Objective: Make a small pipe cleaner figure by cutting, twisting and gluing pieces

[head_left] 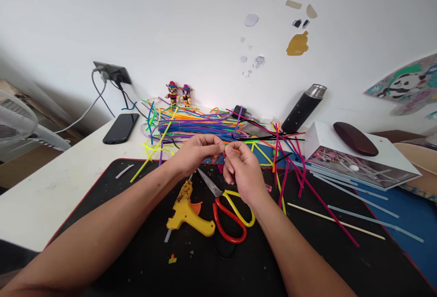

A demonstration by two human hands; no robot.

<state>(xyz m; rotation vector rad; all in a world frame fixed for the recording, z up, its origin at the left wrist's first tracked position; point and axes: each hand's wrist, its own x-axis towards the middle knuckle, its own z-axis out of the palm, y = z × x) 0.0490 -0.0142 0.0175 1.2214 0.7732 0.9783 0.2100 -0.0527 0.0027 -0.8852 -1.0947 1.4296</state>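
My left hand (198, 153) and my right hand (244, 169) meet above the black mat (136, 224). The fingertips of both are pinched together on something small and reddish, mostly hidden between them. Below my hands lie scissors (230, 215) with one red and one yellow handle, their blades apart and pointing away. Left of the scissors a yellow glue gun (191, 213) rests on its side. Just behind my hands is a pile of colourful pipe cleaners (201, 126).
Two small figures (179, 93) stand by the wall. A phone (120, 128) lies on the left. At the right are a black flask (303, 108), a white box (362, 156), glue sticks (372, 222) and a wooden stick (336, 221). A fan (20, 117) is at far left.
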